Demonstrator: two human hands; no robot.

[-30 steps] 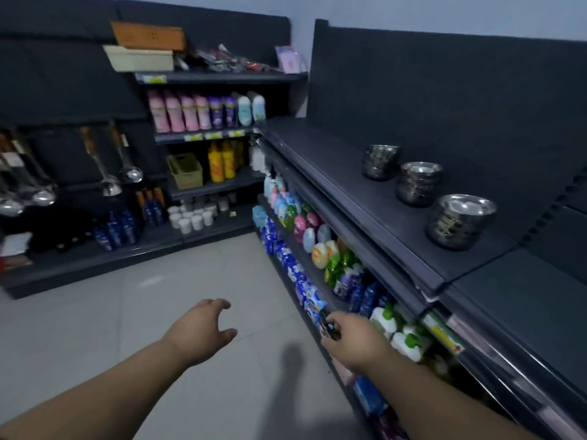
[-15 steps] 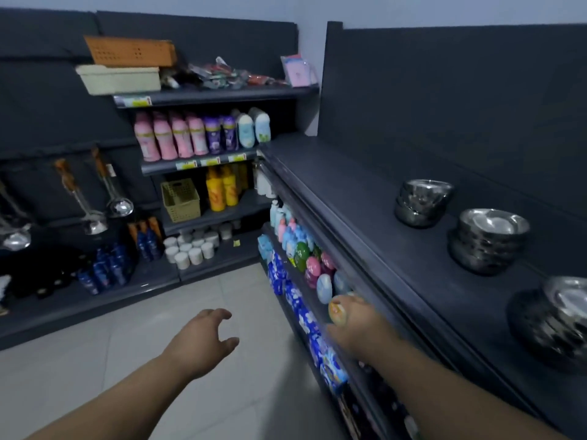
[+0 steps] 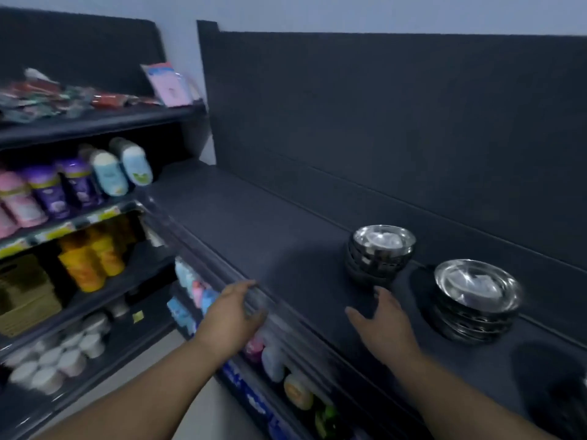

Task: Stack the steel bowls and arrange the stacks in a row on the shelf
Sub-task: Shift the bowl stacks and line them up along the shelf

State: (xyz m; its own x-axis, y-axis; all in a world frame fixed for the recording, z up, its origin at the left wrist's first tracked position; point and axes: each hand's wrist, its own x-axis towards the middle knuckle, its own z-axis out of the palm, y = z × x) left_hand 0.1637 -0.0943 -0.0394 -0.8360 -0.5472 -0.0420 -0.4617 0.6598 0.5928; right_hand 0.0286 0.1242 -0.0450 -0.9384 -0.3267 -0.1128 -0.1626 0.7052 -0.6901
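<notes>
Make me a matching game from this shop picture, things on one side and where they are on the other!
Things:
1. far stack of shiny steel bowls
2. left hand
3. yellow plastic bottles
4. flat pink packet

Places:
A. top of the side rack
B. by the dark shelf's front edge
C. just beyond the right hand
D. side rack, below the purple bottles

Pairs: 1-C, 2-B, 3-D, 4-A.

Dark shelf point(image 3: 270, 236): two steel bowl stacks point(image 3: 379, 254) point(image 3: 475, 298) side by side near back panel.
</notes>
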